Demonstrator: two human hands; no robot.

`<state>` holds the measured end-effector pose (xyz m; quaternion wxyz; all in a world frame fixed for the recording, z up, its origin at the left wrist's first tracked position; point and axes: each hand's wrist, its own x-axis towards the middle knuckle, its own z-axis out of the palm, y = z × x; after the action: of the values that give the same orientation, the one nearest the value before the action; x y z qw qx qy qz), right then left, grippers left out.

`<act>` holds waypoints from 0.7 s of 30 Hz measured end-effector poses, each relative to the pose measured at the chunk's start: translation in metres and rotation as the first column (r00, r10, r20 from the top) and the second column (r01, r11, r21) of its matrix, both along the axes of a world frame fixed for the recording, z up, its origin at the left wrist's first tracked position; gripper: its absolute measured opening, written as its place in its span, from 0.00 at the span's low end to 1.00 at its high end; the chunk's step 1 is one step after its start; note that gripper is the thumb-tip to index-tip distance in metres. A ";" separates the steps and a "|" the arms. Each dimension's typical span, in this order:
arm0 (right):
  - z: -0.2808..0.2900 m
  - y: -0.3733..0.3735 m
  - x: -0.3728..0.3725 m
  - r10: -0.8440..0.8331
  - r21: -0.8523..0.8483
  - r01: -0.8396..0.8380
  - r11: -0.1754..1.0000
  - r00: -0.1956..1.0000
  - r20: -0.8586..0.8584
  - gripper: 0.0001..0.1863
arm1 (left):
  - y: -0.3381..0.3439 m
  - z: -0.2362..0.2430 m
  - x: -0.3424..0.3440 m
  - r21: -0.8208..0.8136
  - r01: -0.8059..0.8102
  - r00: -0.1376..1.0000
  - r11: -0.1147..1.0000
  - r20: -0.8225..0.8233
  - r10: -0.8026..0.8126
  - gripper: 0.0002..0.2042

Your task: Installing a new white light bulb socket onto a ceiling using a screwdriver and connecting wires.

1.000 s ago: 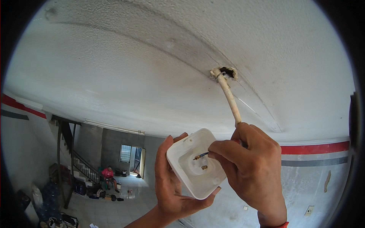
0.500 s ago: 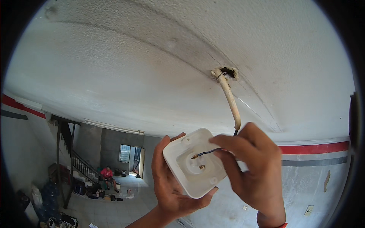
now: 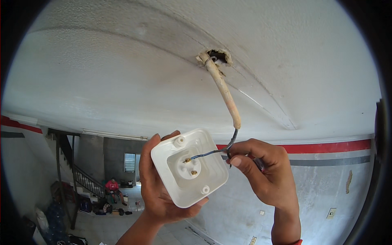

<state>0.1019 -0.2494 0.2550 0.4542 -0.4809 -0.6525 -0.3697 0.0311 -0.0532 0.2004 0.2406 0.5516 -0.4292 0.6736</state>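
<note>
My left hand (image 3: pixel 157 190) cups a white square plastic lamp base (image 3: pixel 189 190) from behind and below, its open side facing me. Inside, a round hub carries two brass terminals (image 3: pixel 194 173). A blue-grey wire (image 3: pixel 206 154) reaches the upper terminal; the lower one has no wire on it. Just right of the base, my right hand (image 3: pixel 265 175) pinches a dark wire (image 3: pixel 230 164) between thumb and forefinger, its short end sticking out below. Both wires come from a cream conduit (image 3: pixel 222 90) hanging from the ceiling.
The conduit leaves a rough hole (image 3: pixel 220 56) in the ceiling, tied by a wire loop. Far below at left, a person in red (image 3: pixel 112 186) sits near a staircase railing (image 3: pixel 88 179) and bags. An outlet (image 3: pixel 331 213) is on the right wall.
The lamp base, both hands and the conduit now appear farther left. My right hand has drawn back from over the base to beside its right edge, where it pinches the dark wire.
</note>
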 end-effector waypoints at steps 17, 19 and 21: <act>-0.005 -0.012 -0.018 -0.087 0.237 0.057 0.970 0.989 0.117 0.11 | 0.002 0.011 -0.013 -0.002 0.073 0.994 0.997 -0.079 -0.073 0.55; -0.005 -0.016 -0.013 -0.143 0.246 0.094 0.965 0.971 0.192 0.13 | 0.001 0.012 -0.013 -0.072 0.167 0.978 0.983 -0.114 -0.174 0.55; 0.000 -0.012 -0.002 -0.232 0.314 0.106 0.943 0.888 0.397 0.17 | 0.001 0.011 -0.016 -0.125 0.187 0.959 0.974 -0.191 -0.209 0.55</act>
<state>0.0997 -0.2616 0.2551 0.3296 -0.3730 -0.6316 -0.5944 0.0148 -0.0519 0.2116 0.3781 0.5581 -0.4194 0.6081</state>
